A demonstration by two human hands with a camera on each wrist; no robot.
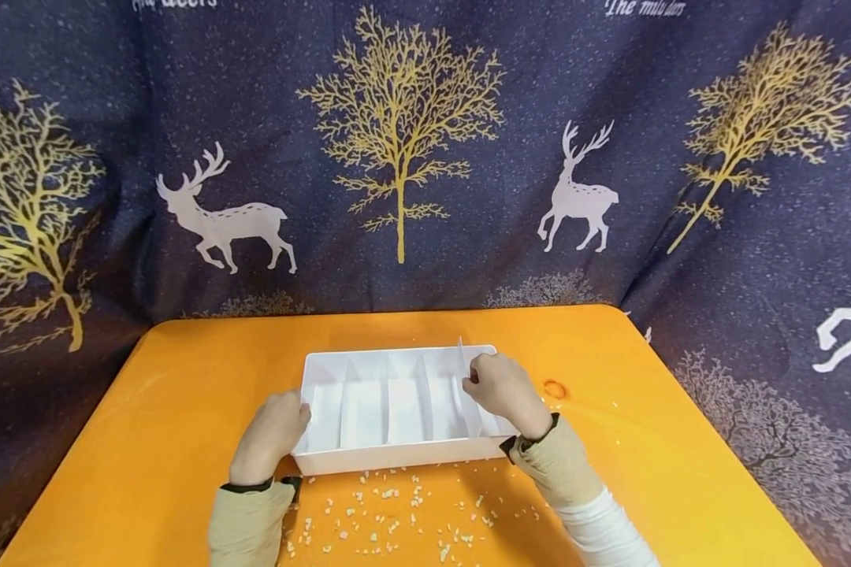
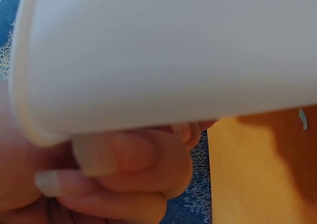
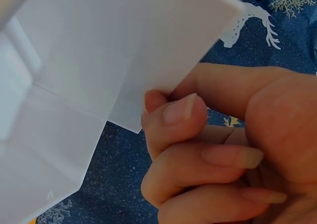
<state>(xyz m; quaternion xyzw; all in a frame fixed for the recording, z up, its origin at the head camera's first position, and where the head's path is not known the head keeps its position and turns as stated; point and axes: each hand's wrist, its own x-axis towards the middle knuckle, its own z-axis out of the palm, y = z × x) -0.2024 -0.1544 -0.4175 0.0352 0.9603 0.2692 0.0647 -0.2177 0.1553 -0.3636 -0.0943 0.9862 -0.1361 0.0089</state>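
Note:
A white rectangular box (image 1: 404, 455) with upright dividers sits on the orange table, split crosswise into several compartments. At its left end my left hand (image 1: 275, 429) grips the side wall, thumb by the rim; in the left wrist view the curled fingers (image 2: 129, 159) lie right against the white wall (image 2: 163, 60). My right hand (image 1: 502, 386) is over the right end, pinching the edge of the rightmost divider (image 1: 471, 405) between thumb and forefinger. That thin white divider (image 3: 173, 30) sticks up above the rim at the back. The other right fingers (image 3: 208, 177) are curled in.
Small pale crumbs (image 1: 390, 494) lie scattered over the orange table (image 1: 206, 370) in front of the box, with a few more to its right. A reddish ring mark (image 1: 555, 389) shows right of the box. Behind the table hangs a dark blue cloth (image 1: 454, 272) with deer and trees.

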